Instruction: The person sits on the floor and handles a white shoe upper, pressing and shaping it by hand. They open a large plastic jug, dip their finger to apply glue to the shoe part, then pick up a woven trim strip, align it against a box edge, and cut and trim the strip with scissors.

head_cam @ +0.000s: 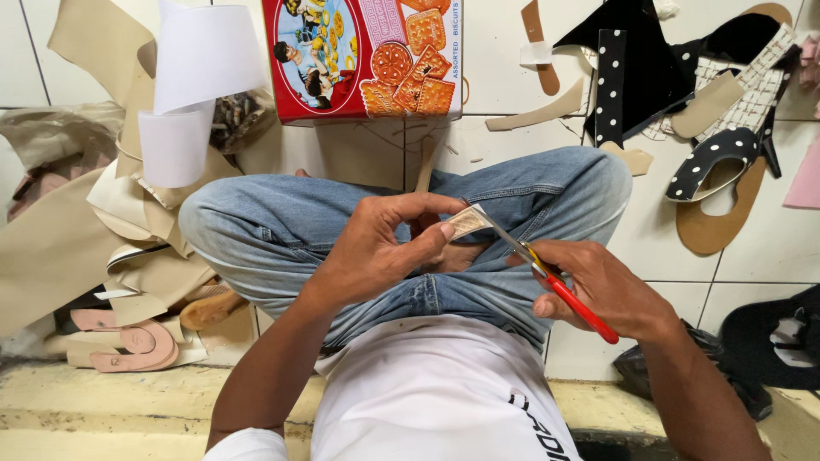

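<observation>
I sit cross-legged on a tiled floor in blue jeans. My left hand pinches a small beige patterned piece between thumb and forefinger above my lap. My right hand grips red-handled scissors, and their blades reach up to the edge of the small piece. Both hands hover over my crossed legs.
A red biscuit tin stands ahead of my knees. Beige sheets, rolled white paper and pink sole cutouts pile up on the left. Black polka-dot shoe parts and tan soles lie on the right.
</observation>
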`<state>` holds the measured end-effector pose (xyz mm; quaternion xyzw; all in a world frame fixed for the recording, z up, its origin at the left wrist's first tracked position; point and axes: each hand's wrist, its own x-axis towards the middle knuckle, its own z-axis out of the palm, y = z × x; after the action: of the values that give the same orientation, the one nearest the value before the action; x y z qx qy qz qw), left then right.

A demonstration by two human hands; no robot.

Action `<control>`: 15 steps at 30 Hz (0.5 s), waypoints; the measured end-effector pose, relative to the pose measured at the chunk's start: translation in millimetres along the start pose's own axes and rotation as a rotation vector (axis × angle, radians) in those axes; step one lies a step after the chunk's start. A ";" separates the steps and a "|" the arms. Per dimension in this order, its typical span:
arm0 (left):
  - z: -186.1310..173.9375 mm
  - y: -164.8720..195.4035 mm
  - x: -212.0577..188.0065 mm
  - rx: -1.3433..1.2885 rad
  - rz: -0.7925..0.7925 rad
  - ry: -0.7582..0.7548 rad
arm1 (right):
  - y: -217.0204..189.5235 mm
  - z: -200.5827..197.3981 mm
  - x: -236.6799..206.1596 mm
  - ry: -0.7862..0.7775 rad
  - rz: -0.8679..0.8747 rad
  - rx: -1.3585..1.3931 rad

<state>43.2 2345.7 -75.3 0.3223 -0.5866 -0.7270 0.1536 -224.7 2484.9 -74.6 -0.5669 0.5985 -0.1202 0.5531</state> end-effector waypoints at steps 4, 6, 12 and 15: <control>1.3 1.7 1.4 0.000 -0.005 0.000 | 0.1 0.0 0.8 -0.020 -0.009 0.013; 1.9 2.7 1.6 0.004 -0.003 0.012 | 0.8 0.2 0.7 -0.017 -0.012 0.027; 3.2 2.8 1.3 0.004 -0.036 0.018 | 8.7 4.2 -2.5 0.008 0.025 0.037; 2.4 0.0 1.6 0.023 -0.032 0.016 | 18.5 8.2 -4.7 0.044 0.038 0.052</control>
<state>40.5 2346.6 -75.5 0.3394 -0.5884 -0.7198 0.1428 -229.5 2498.8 -89.3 -0.5380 0.6180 -0.1376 0.5565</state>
